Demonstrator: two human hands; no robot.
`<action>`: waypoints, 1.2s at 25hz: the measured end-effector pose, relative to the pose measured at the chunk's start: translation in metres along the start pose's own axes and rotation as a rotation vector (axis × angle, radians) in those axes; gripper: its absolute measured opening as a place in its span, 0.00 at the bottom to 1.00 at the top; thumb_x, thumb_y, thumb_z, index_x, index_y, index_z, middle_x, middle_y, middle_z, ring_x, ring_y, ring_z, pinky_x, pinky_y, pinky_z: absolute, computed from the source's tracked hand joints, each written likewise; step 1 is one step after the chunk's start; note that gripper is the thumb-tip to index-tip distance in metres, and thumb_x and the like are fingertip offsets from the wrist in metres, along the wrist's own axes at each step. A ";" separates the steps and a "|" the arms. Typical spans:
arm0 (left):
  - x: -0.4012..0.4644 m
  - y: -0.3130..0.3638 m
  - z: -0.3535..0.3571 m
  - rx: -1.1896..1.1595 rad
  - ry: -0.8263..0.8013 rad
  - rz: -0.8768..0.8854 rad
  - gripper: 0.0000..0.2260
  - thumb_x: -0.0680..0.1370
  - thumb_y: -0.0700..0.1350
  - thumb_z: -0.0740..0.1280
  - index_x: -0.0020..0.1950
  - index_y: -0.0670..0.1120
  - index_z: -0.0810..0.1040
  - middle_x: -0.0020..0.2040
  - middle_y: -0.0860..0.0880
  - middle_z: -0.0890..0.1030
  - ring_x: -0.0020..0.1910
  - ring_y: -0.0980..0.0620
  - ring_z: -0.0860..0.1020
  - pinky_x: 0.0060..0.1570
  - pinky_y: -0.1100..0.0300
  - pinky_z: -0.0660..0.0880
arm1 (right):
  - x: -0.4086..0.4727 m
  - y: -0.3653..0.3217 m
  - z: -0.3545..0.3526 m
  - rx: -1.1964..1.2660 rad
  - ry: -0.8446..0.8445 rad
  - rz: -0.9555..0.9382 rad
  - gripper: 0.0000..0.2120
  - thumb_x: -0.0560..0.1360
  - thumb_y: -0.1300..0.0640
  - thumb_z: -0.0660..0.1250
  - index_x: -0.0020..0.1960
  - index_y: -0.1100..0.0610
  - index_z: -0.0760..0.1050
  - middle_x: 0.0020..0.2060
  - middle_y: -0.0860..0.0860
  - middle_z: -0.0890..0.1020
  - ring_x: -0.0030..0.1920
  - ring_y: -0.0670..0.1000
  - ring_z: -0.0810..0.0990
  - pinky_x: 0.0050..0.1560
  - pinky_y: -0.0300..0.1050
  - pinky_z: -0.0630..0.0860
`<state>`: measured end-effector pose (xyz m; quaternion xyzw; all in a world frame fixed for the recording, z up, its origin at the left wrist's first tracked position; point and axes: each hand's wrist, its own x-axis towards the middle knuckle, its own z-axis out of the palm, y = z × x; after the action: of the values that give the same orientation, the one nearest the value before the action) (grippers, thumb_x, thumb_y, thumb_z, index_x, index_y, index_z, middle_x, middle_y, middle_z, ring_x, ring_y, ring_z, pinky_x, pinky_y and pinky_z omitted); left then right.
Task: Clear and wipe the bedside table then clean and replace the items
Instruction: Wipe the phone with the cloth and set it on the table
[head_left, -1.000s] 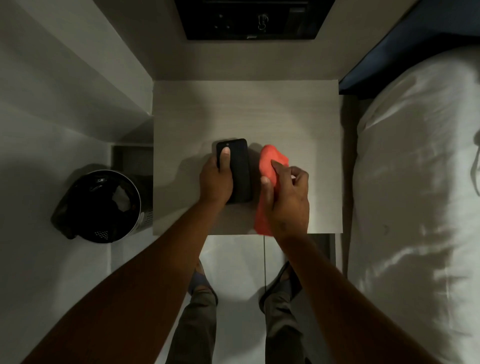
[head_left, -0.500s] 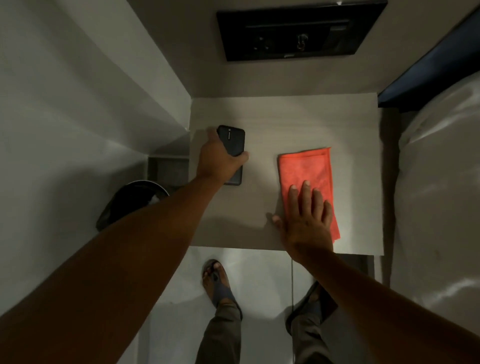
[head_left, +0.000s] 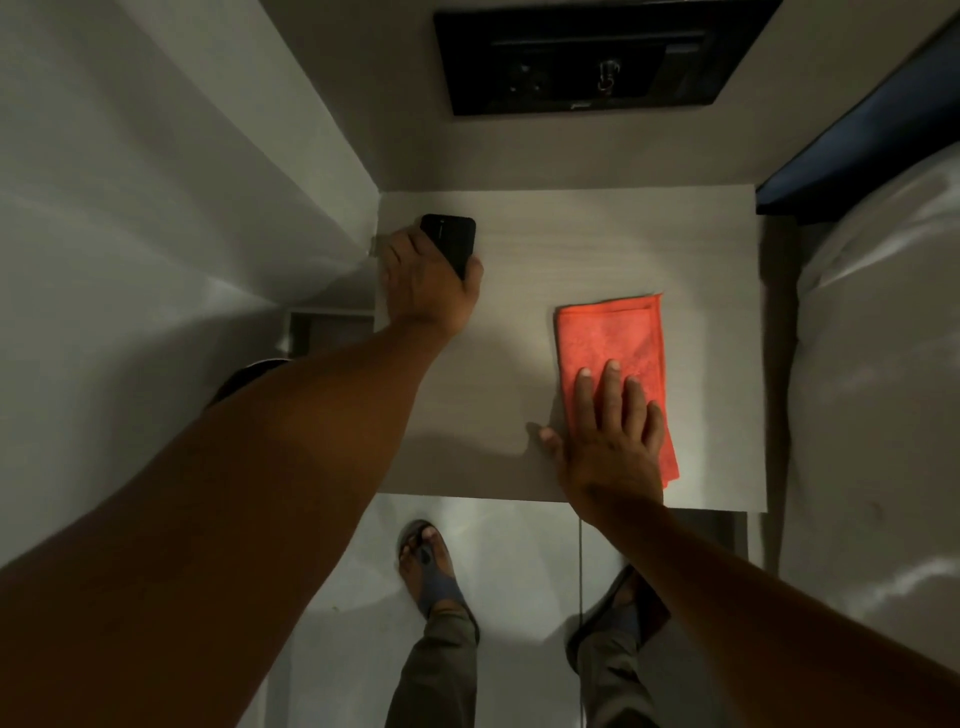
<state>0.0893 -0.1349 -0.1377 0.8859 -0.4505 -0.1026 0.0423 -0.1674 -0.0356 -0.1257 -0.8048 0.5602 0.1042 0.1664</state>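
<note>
Phone (head_left: 451, 240) sits at the far left corner of the table (head_left: 597, 249), the left hand (head_left: 426, 283) closed around its near end, while the right hand (head_left: 613, 431) lies flat with fingers spread on the red cloth (head_left: 608, 338) near the front edge. Set so close to the left edge, the phone could slide off into the gap by the wall if released carelessly. A dark bin (head_left: 244, 376) shows under the left forearm, its contents hidden.
</note>
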 end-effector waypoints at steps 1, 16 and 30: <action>-0.001 0.002 0.000 0.009 -0.001 -0.003 0.37 0.77 0.63 0.59 0.75 0.35 0.61 0.68 0.35 0.70 0.67 0.35 0.69 0.66 0.45 0.67 | 0.001 0.000 0.001 -0.003 0.003 0.002 0.38 0.80 0.34 0.50 0.80 0.57 0.56 0.79 0.63 0.58 0.76 0.69 0.59 0.73 0.69 0.58; -0.153 0.099 0.012 0.021 -0.117 0.574 0.28 0.82 0.56 0.54 0.78 0.43 0.63 0.79 0.40 0.64 0.77 0.38 0.64 0.72 0.39 0.64 | 0.000 0.033 -0.078 0.628 0.162 0.231 0.31 0.75 0.43 0.47 0.73 0.52 0.70 0.70 0.57 0.73 0.66 0.61 0.71 0.66 0.57 0.70; -0.192 0.117 0.047 0.103 -0.076 0.716 0.27 0.79 0.53 0.54 0.74 0.39 0.66 0.74 0.35 0.68 0.73 0.33 0.66 0.65 0.39 0.64 | -0.135 0.278 -0.181 0.334 0.585 1.037 0.20 0.77 0.59 0.64 0.69 0.56 0.72 0.67 0.58 0.72 0.67 0.62 0.69 0.67 0.55 0.65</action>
<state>-0.1229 -0.0482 -0.1361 0.6684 -0.7380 -0.0914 0.0139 -0.4783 -0.0761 0.0467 -0.3858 0.9097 -0.1426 0.0574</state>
